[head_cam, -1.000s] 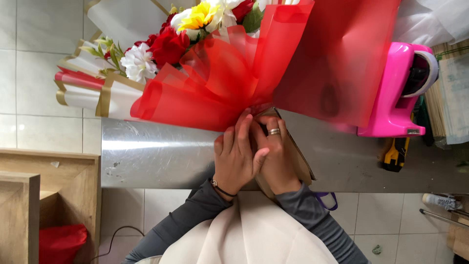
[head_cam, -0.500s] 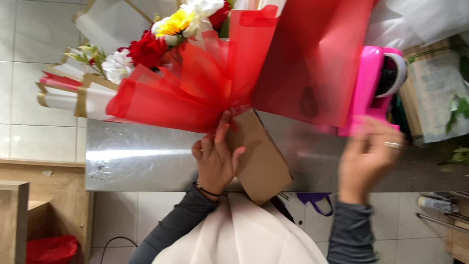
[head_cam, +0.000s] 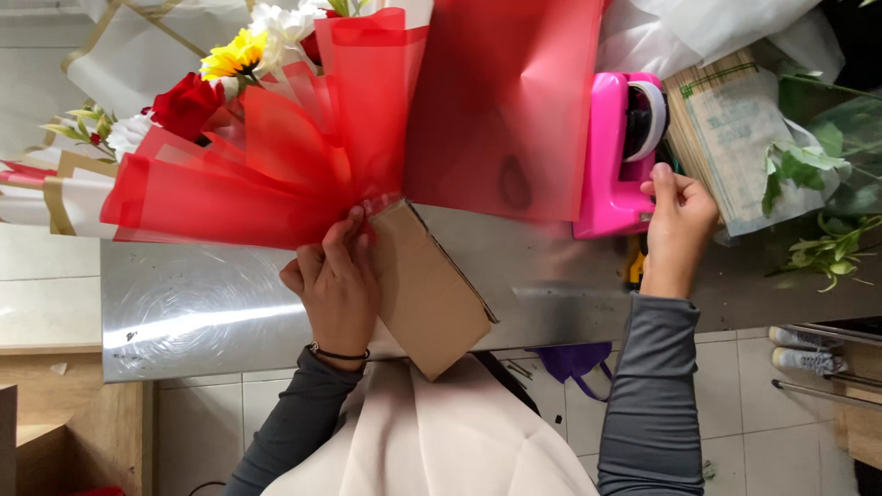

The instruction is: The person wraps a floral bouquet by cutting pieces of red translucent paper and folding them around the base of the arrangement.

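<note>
Your left hand (head_cam: 335, 285) is wrapped around the bottom of the bouquet (head_cam: 266, 156), right where the red wrapping paper (head_cam: 230, 197) bunches together. Your fingers (head_cam: 354, 230) are closed tight on that pinched spot, so the bouquet is held firm. The bouquet lies on its side over the shiny metal table (head_cam: 211, 312), with the flowers pointing up and to the left in the picture. You can see a yellow flower (head_cam: 234, 55), a red rose (head_cam: 184, 101) and white flowers (head_cam: 280, 18) peeking out of the red paper. A brown cardboard piece (head_cam: 427, 289) sits just beside your left hand, touching it, and it sticks out over the table edge toward your body. A big flat sheet of red paper (head_cam: 505, 101) stands up behind the cardboard. Your right hand (head_cam: 675, 225) is well apart from the bouquet, over at the pink tape dispenser (head_cam: 616, 156). Your thumb and fingers are pressed together at the front of the dispenser, near the roll of tape (head_cam: 648, 115), but I cannot tell if there is tape between them. Past the dispenser lie a stack of wrapped paper sheets (head_cam: 735, 147) and some green leaves (head_cam: 818, 174). At the far left, rolls of white and tan paper (head_cam: 64, 188) rest by the bouquet.
</note>
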